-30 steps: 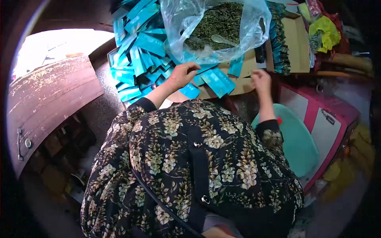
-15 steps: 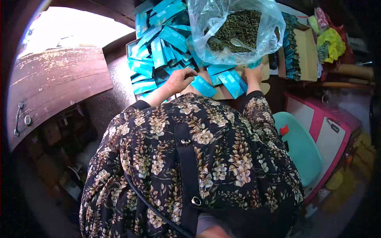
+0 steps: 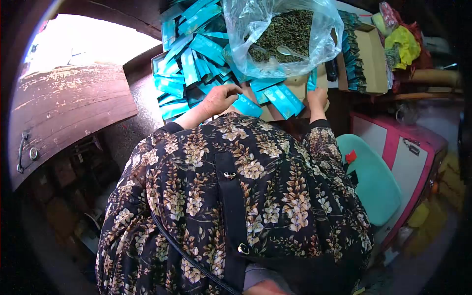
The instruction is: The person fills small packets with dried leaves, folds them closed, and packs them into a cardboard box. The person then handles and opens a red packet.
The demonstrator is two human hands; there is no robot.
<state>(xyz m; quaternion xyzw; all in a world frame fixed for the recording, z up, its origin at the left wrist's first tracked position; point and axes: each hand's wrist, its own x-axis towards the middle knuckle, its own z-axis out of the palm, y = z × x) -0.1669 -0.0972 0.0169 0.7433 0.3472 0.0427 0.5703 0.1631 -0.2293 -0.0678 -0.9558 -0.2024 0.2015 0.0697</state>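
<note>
Beside a clear bag of dried greenery, the right hand grasps a blue packet's end — a light pinch should avoid creases. Whether the left hand, fingers curled, grips anything, I cannot tell.

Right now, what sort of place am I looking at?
Probably a packing workspace: a clear plastic bag of dark, dried-looking material, a heap of blue packets, and more packets lined up in an open cardboard box.
</note>
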